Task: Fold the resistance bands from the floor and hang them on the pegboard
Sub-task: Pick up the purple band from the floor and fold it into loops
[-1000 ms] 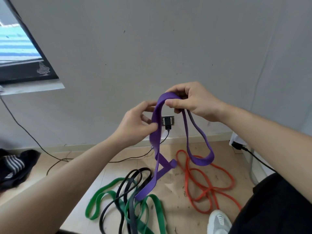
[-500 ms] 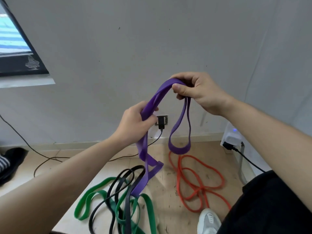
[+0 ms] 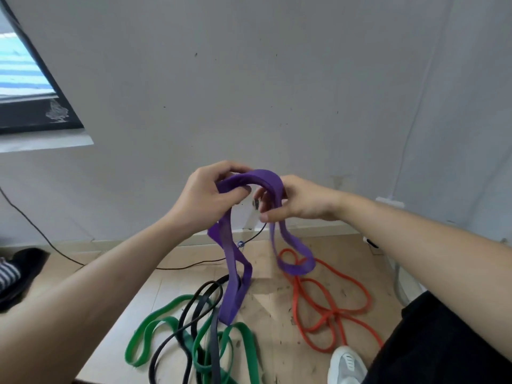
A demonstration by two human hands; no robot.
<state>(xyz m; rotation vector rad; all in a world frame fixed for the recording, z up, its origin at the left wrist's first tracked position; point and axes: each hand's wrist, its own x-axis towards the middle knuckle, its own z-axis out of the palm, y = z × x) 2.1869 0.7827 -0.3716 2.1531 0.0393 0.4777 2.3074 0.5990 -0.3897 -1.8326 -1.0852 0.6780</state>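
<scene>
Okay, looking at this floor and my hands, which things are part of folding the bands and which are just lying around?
Part of the job:
purple band, held by left hand and right hand
green band
black band
orange band

Just lying about:
black cable
dark clothing by the wall
white shoe
window

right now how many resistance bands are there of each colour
purple band: 1, held in both hands
green band: 1, on the floor
black band: 1, on the floor
orange band: 1, on the floor
total: 4
</scene>
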